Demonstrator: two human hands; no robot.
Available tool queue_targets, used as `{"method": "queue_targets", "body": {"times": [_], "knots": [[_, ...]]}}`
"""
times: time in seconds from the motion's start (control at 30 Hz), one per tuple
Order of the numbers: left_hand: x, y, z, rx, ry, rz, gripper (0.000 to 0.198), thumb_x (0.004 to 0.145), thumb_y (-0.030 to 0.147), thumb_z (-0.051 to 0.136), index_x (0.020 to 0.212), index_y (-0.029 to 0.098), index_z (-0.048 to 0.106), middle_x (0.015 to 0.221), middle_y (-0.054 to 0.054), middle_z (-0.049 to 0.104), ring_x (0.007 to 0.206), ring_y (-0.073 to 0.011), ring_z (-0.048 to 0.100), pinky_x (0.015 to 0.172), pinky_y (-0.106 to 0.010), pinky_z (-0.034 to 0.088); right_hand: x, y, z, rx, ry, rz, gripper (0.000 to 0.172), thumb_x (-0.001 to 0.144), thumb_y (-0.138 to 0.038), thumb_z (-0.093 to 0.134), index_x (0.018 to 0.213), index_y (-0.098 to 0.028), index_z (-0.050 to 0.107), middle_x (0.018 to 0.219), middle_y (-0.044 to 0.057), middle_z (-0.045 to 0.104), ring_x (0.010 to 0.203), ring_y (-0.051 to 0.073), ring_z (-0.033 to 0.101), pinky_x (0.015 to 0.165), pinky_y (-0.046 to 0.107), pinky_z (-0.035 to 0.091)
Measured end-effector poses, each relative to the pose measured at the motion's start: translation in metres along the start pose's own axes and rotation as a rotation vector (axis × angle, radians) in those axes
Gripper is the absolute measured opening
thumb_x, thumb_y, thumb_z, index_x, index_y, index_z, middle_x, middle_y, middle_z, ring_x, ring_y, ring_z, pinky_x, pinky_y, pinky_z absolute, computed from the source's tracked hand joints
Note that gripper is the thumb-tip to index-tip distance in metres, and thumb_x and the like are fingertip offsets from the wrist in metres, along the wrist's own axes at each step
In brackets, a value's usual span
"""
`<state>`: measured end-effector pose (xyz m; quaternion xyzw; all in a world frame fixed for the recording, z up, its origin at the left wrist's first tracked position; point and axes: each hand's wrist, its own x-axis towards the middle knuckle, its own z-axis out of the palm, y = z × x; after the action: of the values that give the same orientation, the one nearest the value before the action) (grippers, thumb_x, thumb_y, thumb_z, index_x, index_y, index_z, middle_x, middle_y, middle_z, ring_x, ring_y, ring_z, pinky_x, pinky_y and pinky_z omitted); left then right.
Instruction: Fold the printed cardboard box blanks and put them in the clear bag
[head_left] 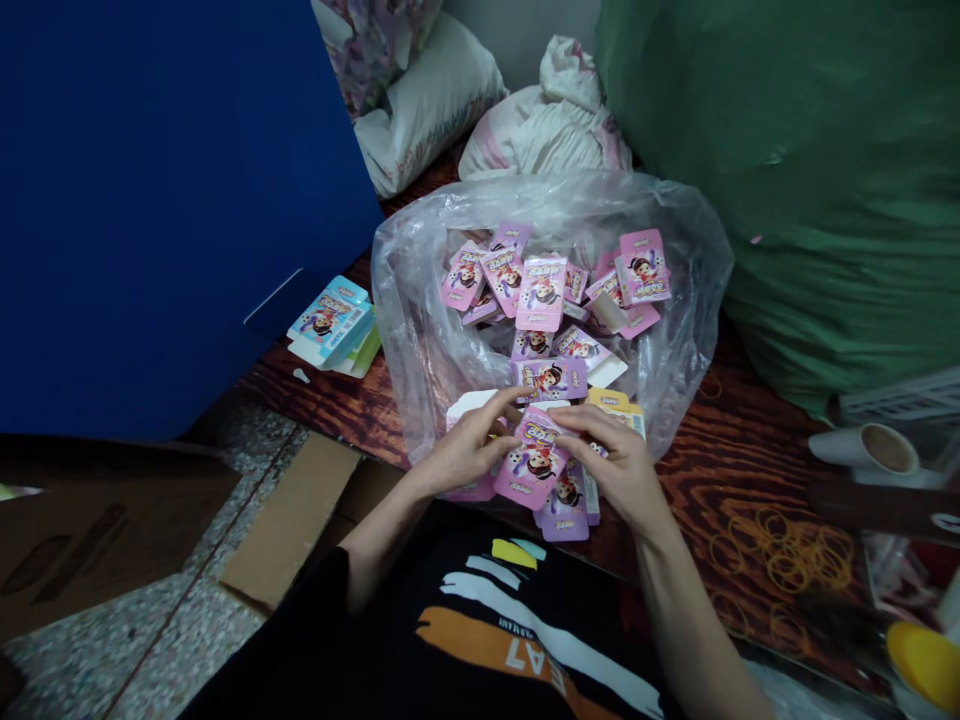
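cartons (551,300) in bag (420,350); rubber bands (780,555) right on table (720,440).

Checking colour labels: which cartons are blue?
The light-blue stack on the wooden table, left of the plastic bag; the bag holds pink cartons.

Blue panel (150,200) left, green sack (787,150) right, wood-grain table (720,440), speckled floor (150,640)

Packets (541,290): pink and purple, printed with a cartoon figure in red and white.
Bag (420,330): clear plastic.
Side stack (334,325): light blue and green.
Panel (150,200): deep blue.
Sack (825,200): green.
Table (720,440): red-brown, dark wood grain.
Rubber bands (787,550): tan-yellow.
Shirt (360,660): black with white, orange and yellow stripes.
Floor (112,650): grey, speckled.
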<state>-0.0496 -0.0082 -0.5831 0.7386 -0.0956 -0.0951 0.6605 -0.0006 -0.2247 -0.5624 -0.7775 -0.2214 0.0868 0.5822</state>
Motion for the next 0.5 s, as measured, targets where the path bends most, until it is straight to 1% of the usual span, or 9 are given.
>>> {"method": "queue_targets", "body": {"times": [0.13,0.2,0.23,0.3,0.37,0.4,0.43,0.47,0.5], "knots": [[0.001,-0.001,-0.001,0.037,-0.091,0.034,0.037,0.093,0.017,0.057,0.13,0.02,0.063,0.12,-0.01,0.066,0.087,-0.0163,0.062,0.081,-0.03,0.051,-0.004,0.004,0.0,-0.009,-0.101,-0.005,0.014,0.089,-0.037,0.072,0.09,-0.025,0.079,0.098,0.007,0.077,0.094,0.022,0.071,0.085,0.036,0.056],[0.003,0.001,0.0,0.002,-0.098,0.007,0.038,0.094,0.021,0.058,0.132,0.02,0.063,0.121,-0.01,0.067,0.089,-0.0174,0.064,0.082,-0.031,0.051,0.003,0.007,-0.005,0.017,-0.152,0.05,0.017,0.086,-0.04,0.074,0.087,-0.023,0.078,0.093,0.006,0.076,0.089,0.022,0.071,0.083,0.037,0.057],[0.004,0.003,0.0,-0.04,-0.076,-0.009,0.042,0.094,0.024,0.06,0.136,0.022,0.06,0.125,-0.011,0.066,0.091,-0.0179,0.065,0.081,-0.031,0.052,0.01,0.009,-0.009,0.044,-0.125,0.086,0.019,0.085,-0.041,0.075,0.087,-0.023,0.077,0.091,0.006,0.075,0.085,0.022,0.07,0.081,0.037,0.057],[0.006,0.005,0.001,-0.14,0.031,-0.025,0.058,0.093,0.032,0.064,0.149,0.027,0.049,0.139,-0.012,0.06,0.097,-0.0198,0.066,0.081,-0.031,0.054,0.027,0.014,-0.02,0.116,0.065,0.123,0.023,0.083,-0.044,0.076,0.095,-0.024,0.075,0.096,0.005,0.074,0.085,0.021,0.069,0.08,0.037,0.058],[0.006,0.005,0.001,-0.215,0.19,-0.027,0.071,0.091,0.036,0.067,0.156,0.031,0.037,0.149,-0.014,0.052,0.106,-0.0221,0.067,0.084,-0.032,0.056,0.045,0.018,-0.031,0.155,0.335,0.084,0.038,0.083,-0.045,0.076,0.116,-0.028,0.069,0.118,0.006,0.069,0.1,0.022,0.068,0.087,0.04,0.058],[0.006,0.004,-0.001,-0.239,0.267,-0.031,0.073,0.091,0.037,0.068,0.156,0.031,0.036,0.151,-0.014,0.05,0.109,-0.0228,0.066,0.086,-0.033,0.056,0.05,0.02,-0.034,0.132,0.434,0.048,0.047,0.084,-0.045,0.075,0.127,-0.03,0.064,0.13,0.007,0.064,0.11,0.024,0.066,0.093,0.042,0.057],[0.005,0.002,-0.003,-0.256,0.334,-0.041,0.072,0.09,0.037,0.068,0.155,0.029,0.038,0.15,-0.015,0.051,0.111,-0.0231,0.066,0.087,-0.034,0.057,0.053,0.022,-0.034,0.075,0.481,0.012,0.055,0.084,-0.045,0.075,0.135,-0.032,0.058,0.138,0.007,0.059,0.118,0.025,0.063,0.097,0.045,0.056],[0.004,-0.001,-0.005,-0.269,0.388,-0.054,0.068,0.09,0.037,0.069,0.152,0.028,0.042,0.148,-0.015,0.053,0.11,-0.0229,0.067,0.086,-0.034,0.058,0.053,0.024,-0.03,-0.017,0.47,-0.02,0.056,0.085,-0.045,0.074,0.138,-0.033,0.056,0.141,0.008,0.057,0.122,0.027,0.06,0.1,0.048,0.054],[0.003,-0.004,-0.008,-0.281,0.432,-0.069,0.065,0.088,0.037,0.07,0.148,0.026,0.047,0.144,-0.015,0.056,0.107,-0.0224,0.067,0.085,-0.034,0.059,0.049,0.025,-0.022,-0.129,0.415,-0.051,0.052,0.087,-0.044,0.071,0.136,-0.032,0.058,0.139,0.009,0.058,0.123,0.028,0.059,0.102,0.051,0.053]]}}
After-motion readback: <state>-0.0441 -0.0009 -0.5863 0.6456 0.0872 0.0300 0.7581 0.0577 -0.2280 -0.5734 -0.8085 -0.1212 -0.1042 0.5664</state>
